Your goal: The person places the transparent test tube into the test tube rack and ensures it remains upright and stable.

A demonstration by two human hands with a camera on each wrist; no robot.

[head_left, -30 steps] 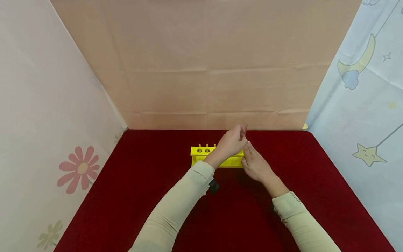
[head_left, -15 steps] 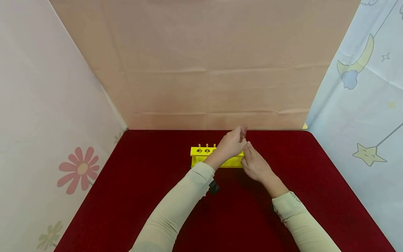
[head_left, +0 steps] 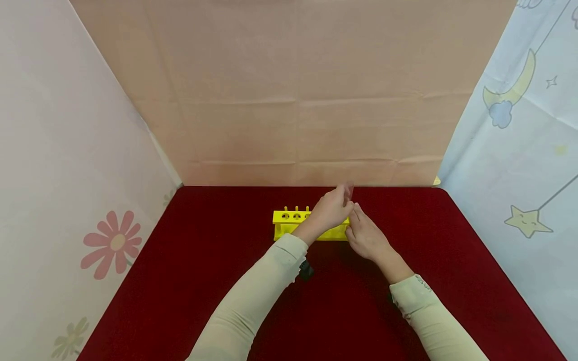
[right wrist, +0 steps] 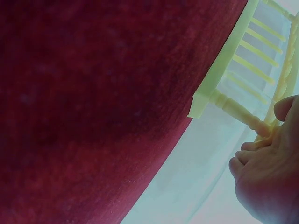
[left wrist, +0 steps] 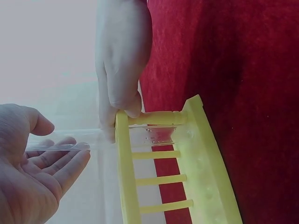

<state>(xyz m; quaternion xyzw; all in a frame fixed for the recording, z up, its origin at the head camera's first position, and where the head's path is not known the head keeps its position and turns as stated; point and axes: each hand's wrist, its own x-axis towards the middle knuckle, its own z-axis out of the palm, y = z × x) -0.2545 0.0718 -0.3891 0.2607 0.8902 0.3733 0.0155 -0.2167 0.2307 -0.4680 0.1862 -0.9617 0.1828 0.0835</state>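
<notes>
A yellow test tube rack (head_left: 281,217) stands on the red cloth, with a row of round holes and pegs along its back. Through its end hole runs a clear test tube (left wrist: 159,136), wet inside, its bottom at the rack's base. My left hand (head_left: 330,208) is at the tube's upper part; in the left wrist view the tube passes between the thumb and the loosely extended fingers (left wrist: 70,172). At the rack's right end my right hand (head_left: 368,238) grips the top plate, thumb on one side and fingers curled round the other in the right wrist view.
The red cloth (head_left: 226,260) covers the table up to a tan backdrop (head_left: 253,125). Patterned white sheets hang at the left and right sides. A small black object (head_left: 306,269) shows beside the left cuff.
The left hand's fingers have shifted slightly lower at the tube's upper part. The right hand and the rack have stayed in place.
</notes>
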